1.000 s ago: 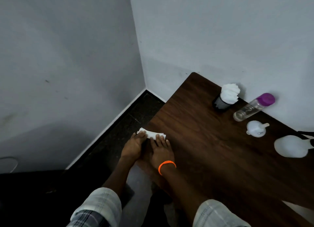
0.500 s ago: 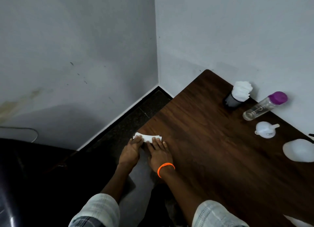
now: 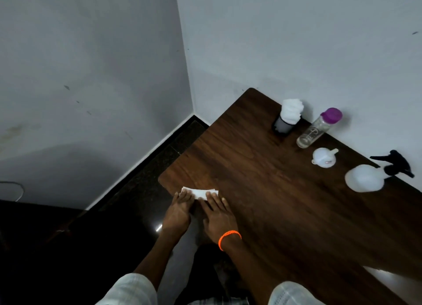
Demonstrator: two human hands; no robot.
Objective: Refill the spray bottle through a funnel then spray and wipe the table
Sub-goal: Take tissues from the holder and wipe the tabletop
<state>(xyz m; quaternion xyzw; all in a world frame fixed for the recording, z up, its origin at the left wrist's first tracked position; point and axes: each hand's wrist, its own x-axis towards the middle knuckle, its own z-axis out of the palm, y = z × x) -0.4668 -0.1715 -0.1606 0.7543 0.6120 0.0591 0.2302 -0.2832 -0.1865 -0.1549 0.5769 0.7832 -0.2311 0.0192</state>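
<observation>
Both hands are pressing flat on a folded white tissue (image 3: 200, 193) at the near-left corner of the dark wood worktop (image 3: 274, 213). Left hand (image 3: 179, 210) is covering the tissue's left end, right hand (image 3: 219, 215) the right end; fingers (image 3: 213, 198) on both are lying extended and palm-down, pressing on the tissue rather than curling around it. An orange band (image 3: 229, 237) is sitting on the right wrist.

The rest of the kit is lining up along the far edge by the wall, well apart from the hands. Spray bottle (image 3: 365, 178) is lying on its side, translucent white body toward the camera, black trigger head (image 3: 396, 163) on, pointing at the wall. White funnel (image 3: 323, 157) is resting just left of it. Clear bottle (image 3: 318, 129) with a purple cap is next in line, appearing tilted in this wide view. Black holder (image 3: 283, 125) stuffed with white tissues is standing farthest left.

Whether the spray bottle has liquid in it: cannot tell.
</observation>
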